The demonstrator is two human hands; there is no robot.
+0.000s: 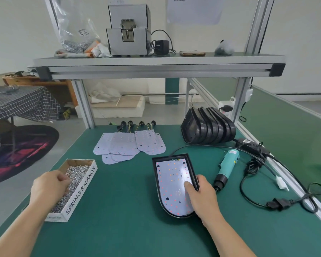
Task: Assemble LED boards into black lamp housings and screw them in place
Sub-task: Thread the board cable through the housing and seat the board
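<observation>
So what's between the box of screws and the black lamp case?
Only bare green mat. In the head view nothing sits between the screw box and the black lamp housing; the loose LED boards lie farther back.

Left hand (48, 186), right hand (202, 197), seemingly bare

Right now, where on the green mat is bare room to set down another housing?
Free: the mat between the screw box and the housing the right hand holds, and the near strip between the forearms. Crowded: screwdriver and cables right of it, loose LED boards and stacked housings behind.
</observation>
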